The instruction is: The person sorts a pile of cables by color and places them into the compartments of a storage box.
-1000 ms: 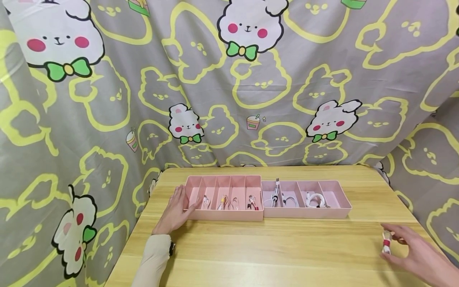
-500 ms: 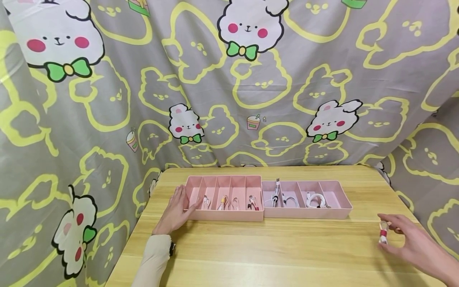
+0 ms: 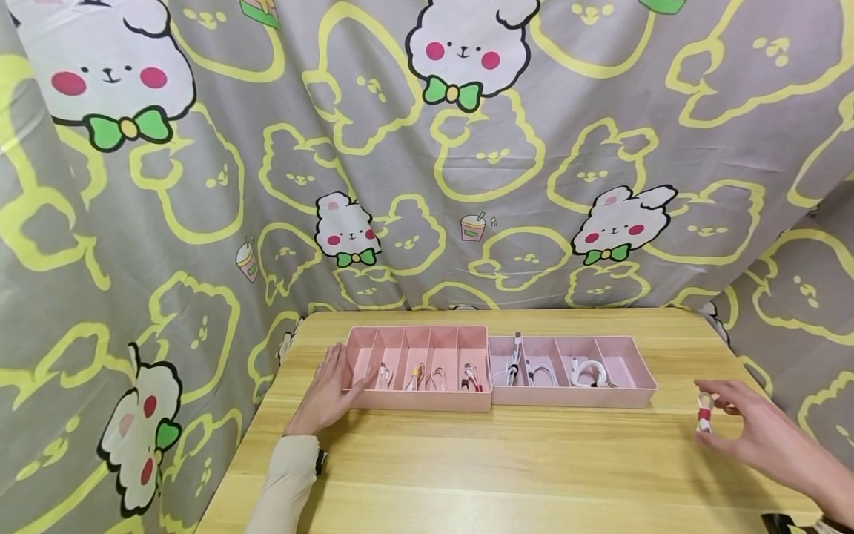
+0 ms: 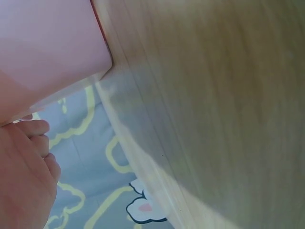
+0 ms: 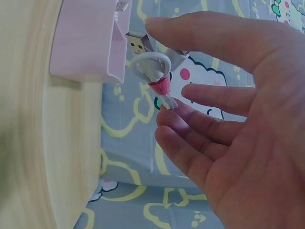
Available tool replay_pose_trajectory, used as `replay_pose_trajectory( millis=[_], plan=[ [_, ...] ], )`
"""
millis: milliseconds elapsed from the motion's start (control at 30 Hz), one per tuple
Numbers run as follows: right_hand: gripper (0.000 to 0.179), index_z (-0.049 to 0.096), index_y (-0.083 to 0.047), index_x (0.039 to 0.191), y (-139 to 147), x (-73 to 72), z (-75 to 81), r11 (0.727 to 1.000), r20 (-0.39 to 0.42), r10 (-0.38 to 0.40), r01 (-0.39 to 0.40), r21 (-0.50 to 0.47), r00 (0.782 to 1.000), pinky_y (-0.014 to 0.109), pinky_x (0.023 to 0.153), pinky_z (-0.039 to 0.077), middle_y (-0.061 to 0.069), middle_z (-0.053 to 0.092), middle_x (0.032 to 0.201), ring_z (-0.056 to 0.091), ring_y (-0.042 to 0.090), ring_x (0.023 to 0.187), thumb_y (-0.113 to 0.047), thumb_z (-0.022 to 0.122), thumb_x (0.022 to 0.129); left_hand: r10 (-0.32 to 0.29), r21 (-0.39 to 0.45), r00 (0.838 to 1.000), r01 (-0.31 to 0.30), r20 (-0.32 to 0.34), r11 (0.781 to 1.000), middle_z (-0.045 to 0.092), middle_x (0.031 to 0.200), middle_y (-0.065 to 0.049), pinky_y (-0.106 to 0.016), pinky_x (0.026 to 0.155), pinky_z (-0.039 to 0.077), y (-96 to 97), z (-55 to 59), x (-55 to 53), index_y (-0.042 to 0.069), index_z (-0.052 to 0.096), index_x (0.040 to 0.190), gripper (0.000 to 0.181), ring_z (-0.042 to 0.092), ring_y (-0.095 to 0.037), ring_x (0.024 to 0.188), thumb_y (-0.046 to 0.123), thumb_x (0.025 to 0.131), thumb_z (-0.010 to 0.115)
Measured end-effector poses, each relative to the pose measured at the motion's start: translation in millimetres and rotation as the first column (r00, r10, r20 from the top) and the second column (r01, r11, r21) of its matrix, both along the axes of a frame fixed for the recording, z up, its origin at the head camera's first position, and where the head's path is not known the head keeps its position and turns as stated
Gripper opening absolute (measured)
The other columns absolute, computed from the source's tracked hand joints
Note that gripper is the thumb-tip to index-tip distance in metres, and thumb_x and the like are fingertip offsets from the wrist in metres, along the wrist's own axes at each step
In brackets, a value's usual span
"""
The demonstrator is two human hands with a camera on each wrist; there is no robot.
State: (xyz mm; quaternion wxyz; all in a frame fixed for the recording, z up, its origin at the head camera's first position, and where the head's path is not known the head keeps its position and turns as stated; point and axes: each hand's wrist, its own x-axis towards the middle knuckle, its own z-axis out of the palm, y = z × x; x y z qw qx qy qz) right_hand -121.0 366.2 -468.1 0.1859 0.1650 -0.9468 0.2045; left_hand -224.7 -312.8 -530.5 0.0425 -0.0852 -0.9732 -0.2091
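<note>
My right hand point(image 3: 750, 426) holds a bundled white USB cable point(image 3: 704, 414) between thumb and fingertips, raised to the right of the boxes. A red tie point(image 5: 160, 86) wraps its middle, and a metal plug point(image 5: 139, 44) sticks out near the thumb. My left hand point(image 3: 327, 397) grips the left end of the pink divided box point(image 3: 420, 401), its thumb over the front rim and its fingers along the end wall. Several compartments there contain small tied cables point(image 3: 416, 377). Against its right end stands a paler lilac-pink box point(image 3: 574, 397), with white cables point(image 3: 588, 373) inside.
Both boxes stand towards the back of the wooden table point(image 3: 507, 467). Behind and beside the table hangs a grey patterned curtain point(image 3: 414, 163). One USB plug point(image 3: 517, 338) rises above the lilac box's rim. The rightmost lilac compartment point(image 3: 615, 363) shows a bare floor.
My right hand has moved left and farther back with the cable, nearer the lilac box. The left hand and both boxes stay where they were.
</note>
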Motion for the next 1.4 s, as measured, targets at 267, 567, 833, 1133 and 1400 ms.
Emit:
replay_pose_trajectory(
  millis=[267,567,833,1133,1400],
  plan=[
    [0.075,0.064,0.005,0.123,1.3,-10.8,7.3,1.000,0.056,-0.008,0.007,0.017,0.998,0.012,0.064,0.042,0.017,0.068,0.109,0.046,-0.018,0.086,-0.013,0.098,0.059,0.003,-0.027,1.000,-0.004,-0.021,1.000,0.011,0.173,-0.024,-0.061,0.130,0.016,0.7,-0.1,-1.1,-0.005,0.013,0.163,0.098,0.006,-0.040,0.163,0.058,0.101,0.055],
    [0.073,0.063,0.004,0.124,-0.9,-23.9,13.6,0.999,0.087,-0.027,0.024,0.028,0.996,0.020,0.064,0.045,0.021,0.068,0.114,0.049,-0.012,0.088,-0.017,0.097,0.063,-0.001,-0.032,1.000,0.000,-0.031,0.999,0.013,0.173,-0.025,-0.062,0.130,0.017,1.2,-0.2,-0.4,-0.007,0.015,0.162,0.097,0.010,-0.042,0.162,0.056,0.101,0.055],
    [0.075,0.063,0.003,0.126,-2.8,-34.7,17.9,0.998,0.086,-0.021,0.015,0.066,0.996,0.024,0.064,0.047,0.020,0.068,0.114,0.048,-0.013,0.088,-0.022,0.097,0.064,-0.009,-0.038,0.999,0.007,-0.032,0.999,0.012,0.173,-0.025,-0.063,0.129,0.018,1.2,0.1,-0.1,-0.007,0.014,0.162,0.097,0.010,-0.043,0.162,0.057,0.101,0.054],
    [0.075,0.065,0.002,0.126,-8.9,-49.4,22.5,0.996,0.054,0.028,-0.033,0.086,0.998,0.026,0.065,0.050,0.016,0.069,0.113,0.055,-0.004,0.091,-0.022,0.098,0.064,0.002,-0.037,1.000,-0.003,-0.029,0.999,0.013,0.173,-0.025,-0.062,0.130,0.017,0.6,-1.2,0.7,-0.007,0.014,0.162,0.097,0.010,-0.043,0.162,0.056,0.101,0.055],
    [0.074,0.063,0.006,0.127,-17.3,-62.0,25.4,0.991,0.048,0.056,-0.061,0.115,0.997,0.029,0.065,0.052,0.019,0.069,0.114,0.068,0.032,0.091,-0.020,0.096,0.066,0.003,-0.030,0.999,-0.004,-0.040,1.000,0.014,0.172,-0.025,-0.062,0.129,0.018,1.0,-1.5,0.1,-0.008,0.015,0.162,0.097,0.012,-0.043,0.161,0.055,0.101,0.057]
  ],
)
